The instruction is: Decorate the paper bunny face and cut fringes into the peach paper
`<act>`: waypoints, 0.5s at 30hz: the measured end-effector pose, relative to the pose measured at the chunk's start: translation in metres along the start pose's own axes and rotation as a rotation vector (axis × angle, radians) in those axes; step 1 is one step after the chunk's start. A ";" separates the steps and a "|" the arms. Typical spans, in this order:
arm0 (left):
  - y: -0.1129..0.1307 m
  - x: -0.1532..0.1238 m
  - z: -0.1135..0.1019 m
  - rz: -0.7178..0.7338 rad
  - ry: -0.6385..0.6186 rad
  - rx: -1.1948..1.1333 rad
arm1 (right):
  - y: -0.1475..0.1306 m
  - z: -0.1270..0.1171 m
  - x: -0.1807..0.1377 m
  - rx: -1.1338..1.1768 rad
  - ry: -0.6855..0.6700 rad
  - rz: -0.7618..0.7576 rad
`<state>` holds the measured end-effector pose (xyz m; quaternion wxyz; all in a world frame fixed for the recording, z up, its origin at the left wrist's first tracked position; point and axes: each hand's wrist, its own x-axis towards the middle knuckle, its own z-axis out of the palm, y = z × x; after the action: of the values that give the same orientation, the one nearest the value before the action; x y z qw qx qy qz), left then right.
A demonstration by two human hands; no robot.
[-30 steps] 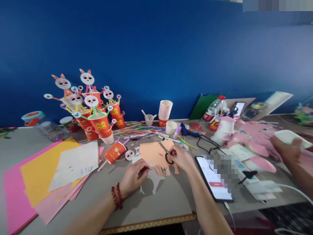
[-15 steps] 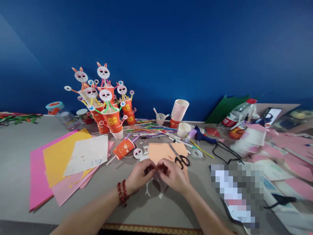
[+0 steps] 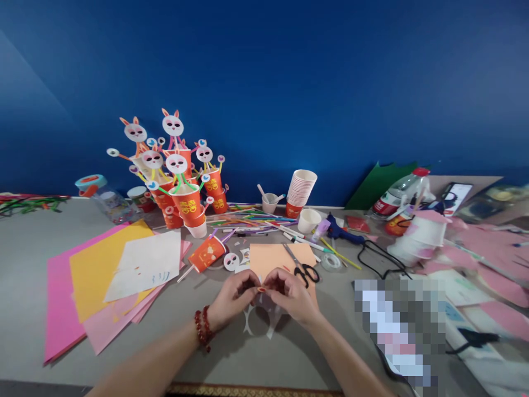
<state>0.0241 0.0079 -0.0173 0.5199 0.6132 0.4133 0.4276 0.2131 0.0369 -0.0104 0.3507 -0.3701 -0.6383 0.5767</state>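
Pinched between the fingertips of both hands is a small orange-red paper ear (image 3: 262, 289) with a pale rim, like those on the rabbit figures. My left hand (image 3: 235, 293) grips its left end, my right hand (image 3: 291, 295) its right end. Below them lies a white paper scrap (image 3: 270, 326) with cut-out curves, partly hidden. Just beyond the hands is a sheet of light orange paper (image 3: 268, 255), with black-handled scissors (image 3: 306, 270) lying open on it. A white rabbit face cutout (image 3: 231, 262) rests near my left hand, beside a tipped red paper cup (image 3: 206, 253).
Rabbit-topped red cups (image 3: 185, 201) stand at the back left, behind coloured paper sheets (image 3: 88, 286). Pens and sticks (image 3: 252, 223), a cup stack (image 3: 302, 190), a tape roll (image 3: 331, 261) and a blue glue gun (image 3: 343, 234) with its cord lie farther back. Pink paper scraps (image 3: 475, 242) cover the right.
The fingers have shifted slightly, and the small paper ear now shows between the fingertips, where it was mostly hidden before. The whole view has moved a little.
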 end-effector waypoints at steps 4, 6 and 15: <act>-0.001 0.000 0.001 0.028 0.004 0.093 | 0.003 0.000 0.000 -0.018 0.018 0.002; -0.002 0.000 0.002 0.039 0.015 0.138 | 0.004 0.000 0.000 -0.041 -0.016 0.009; 0.021 0.001 -0.012 0.260 0.192 0.455 | 0.010 -0.008 0.005 -0.037 0.039 0.017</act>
<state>0.0145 0.0096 0.0050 0.2681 0.7188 0.4639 0.4430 0.2183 0.0457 -0.0193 0.3514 -0.3929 -0.6387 0.5606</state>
